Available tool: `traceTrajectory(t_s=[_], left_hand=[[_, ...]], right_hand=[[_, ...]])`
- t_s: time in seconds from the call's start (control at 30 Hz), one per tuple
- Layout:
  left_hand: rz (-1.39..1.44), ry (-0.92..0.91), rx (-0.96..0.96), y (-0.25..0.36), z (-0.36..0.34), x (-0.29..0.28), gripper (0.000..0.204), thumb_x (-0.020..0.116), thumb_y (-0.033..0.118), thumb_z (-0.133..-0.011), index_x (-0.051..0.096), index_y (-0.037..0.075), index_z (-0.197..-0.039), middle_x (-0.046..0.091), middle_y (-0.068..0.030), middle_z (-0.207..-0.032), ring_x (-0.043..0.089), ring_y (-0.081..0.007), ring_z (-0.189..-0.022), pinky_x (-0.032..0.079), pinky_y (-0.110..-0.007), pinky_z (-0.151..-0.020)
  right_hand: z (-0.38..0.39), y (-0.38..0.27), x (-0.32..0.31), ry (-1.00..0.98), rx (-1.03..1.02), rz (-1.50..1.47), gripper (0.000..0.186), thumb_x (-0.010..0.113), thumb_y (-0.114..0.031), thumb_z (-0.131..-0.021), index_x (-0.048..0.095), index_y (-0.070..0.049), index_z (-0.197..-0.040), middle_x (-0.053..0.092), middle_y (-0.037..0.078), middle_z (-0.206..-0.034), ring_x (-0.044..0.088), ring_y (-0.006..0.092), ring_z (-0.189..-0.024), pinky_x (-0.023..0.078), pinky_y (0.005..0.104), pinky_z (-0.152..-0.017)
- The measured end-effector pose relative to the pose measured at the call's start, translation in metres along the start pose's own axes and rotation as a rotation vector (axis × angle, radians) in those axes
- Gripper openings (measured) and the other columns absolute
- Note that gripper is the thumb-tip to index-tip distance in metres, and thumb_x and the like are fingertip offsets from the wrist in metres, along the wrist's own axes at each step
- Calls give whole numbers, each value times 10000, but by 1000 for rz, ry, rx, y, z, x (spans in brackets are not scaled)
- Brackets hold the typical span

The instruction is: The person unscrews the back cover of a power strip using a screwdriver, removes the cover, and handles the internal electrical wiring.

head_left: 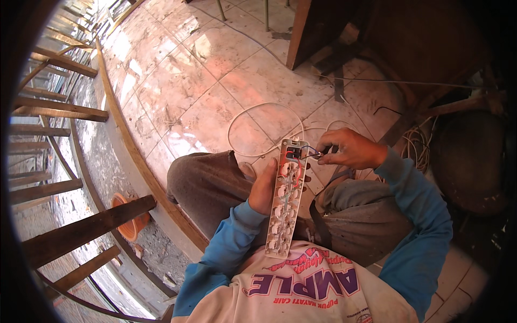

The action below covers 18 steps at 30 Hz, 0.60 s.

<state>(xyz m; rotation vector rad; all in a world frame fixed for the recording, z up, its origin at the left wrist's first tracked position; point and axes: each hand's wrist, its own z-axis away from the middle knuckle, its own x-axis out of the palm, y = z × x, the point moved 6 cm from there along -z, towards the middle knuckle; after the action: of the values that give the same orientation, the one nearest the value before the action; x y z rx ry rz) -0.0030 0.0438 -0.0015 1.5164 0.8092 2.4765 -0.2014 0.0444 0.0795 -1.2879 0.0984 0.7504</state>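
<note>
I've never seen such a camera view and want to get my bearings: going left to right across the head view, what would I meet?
Wooden bars, bent left knee, left hand, opened power strip, right hand, coiled cable, dark rounded object.

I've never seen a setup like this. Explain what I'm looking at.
There's no machine here, just a person's two bare hands, seen from a head-worn fisheye camera looking down; its wide lens bends straight edges. The person sits with legs folded on a tiled floor. The left hand steadies a long, opened power strip, its inner parts and red wires exposed. The right hand appears to pinch dark wires near its far end. Beyond, a white cable loops across the floor.
</note>
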Motion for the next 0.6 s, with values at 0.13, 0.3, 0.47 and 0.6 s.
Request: traceTrajectory(t_s=[0.13, 0.3, 0.47, 0.6], left_hand=[[4, 12, -36, -6, 4, 3, 718, 267, 606, -1044, 425, 51, -1470, 582, -117, -1336, 623, -292, -1141, 531, -429, -953], [9, 15, -25, -4, 2, 3, 706, 260, 590, -1051, 419, 48, -1474, 571, -125, -1352, 616, -304, -1148, 533, -442, -952], [50, -3, 2, 2, 1, 9, 649, 301, 549, -1064, 471, 40, -1429, 608, -117, -1304, 626, -253, -1123, 526, -360, -915], [63, 28, -1, -2, 1, 3, 662, 293, 558, -1061, 457, 41, -1440, 595, -128, -1319, 622, -275, -1130, 531, -387, -922]], right_hand=[[2, 4, -1, 5, -1, 32, 235, 753, -172, -872, 687, 3, -1015, 703, 120, -966, 692, 218, -898, 525, 355, -804], [0, 7, -2, 17, -3, 1, 263, 755, -177, -866, 676, -1, -1044, 702, 124, -966, 695, 229, -921, 527, 358, -823], [0, 11, -3, 4, 19, 23, 297, 787, -192, -845, 684, -23, -1066, 697, 110, -968, 677, 233, -915, 522, 373, -812], [0, 13, -5, -9, 36, 45, 293, 768, -211, -860, 679, -15, -1058, 704, 124, -983, 683, 249, -923, 531, 366, -827]])
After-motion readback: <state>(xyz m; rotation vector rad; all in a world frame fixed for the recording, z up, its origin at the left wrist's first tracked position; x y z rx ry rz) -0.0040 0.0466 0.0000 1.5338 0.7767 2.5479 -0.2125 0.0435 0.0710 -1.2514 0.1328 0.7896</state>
